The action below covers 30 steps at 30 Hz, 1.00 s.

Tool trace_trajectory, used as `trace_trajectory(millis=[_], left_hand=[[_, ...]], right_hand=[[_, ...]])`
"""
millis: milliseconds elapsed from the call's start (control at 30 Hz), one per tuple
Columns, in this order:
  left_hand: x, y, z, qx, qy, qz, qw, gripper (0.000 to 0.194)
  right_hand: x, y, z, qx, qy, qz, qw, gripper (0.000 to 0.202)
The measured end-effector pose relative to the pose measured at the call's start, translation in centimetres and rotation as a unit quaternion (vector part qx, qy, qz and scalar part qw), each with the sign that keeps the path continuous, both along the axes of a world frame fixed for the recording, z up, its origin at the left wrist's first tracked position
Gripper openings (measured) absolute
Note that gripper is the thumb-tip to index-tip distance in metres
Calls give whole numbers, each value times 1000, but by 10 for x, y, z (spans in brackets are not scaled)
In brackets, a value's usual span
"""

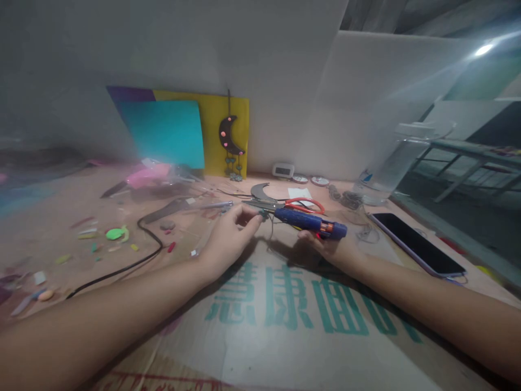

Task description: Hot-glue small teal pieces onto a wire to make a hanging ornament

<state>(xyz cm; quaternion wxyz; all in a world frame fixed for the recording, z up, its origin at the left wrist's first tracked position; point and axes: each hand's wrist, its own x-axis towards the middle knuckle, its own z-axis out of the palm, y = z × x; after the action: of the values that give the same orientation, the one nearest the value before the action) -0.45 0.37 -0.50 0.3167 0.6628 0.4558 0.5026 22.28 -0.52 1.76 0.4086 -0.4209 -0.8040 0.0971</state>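
Note:
Near the middle of the table, my left hand (230, 233) pinches a small dark greenish piece (264, 214) between thumb and fingertips. A thin string hangs below that piece. My right hand (331, 247) is wrapped round a blue glue gun (299, 219), whose tip points left and lies close to the small piece. Whether the tip touches the piece cannot be made out. Behind the gun lie red-handled scissors (311, 205) and a grey crescent (259, 191). A dark crescent ornament (228, 136) with pink dots hangs against a yellow board (211, 117).
A black phone (417, 244) and a clear plastic jug (380, 168) stand or lie at the right. A small white digital clock (283, 170) is by the wall. Clay scraps, a green blob (114, 234) and a black cable (152, 252) lie at the left.

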Motion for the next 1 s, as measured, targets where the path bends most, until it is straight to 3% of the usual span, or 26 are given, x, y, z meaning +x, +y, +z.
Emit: trace_trajectory(millis=[200,1000], left_hand=[[-1,1,-2,4,-2,0,1000,16],[0,2,-3,-13,2,-4,1000,16]], right_hand=[[-1,2,-3,43,-1,-18,999,39],[2,3,-5,27,-15,-11,999,39]])
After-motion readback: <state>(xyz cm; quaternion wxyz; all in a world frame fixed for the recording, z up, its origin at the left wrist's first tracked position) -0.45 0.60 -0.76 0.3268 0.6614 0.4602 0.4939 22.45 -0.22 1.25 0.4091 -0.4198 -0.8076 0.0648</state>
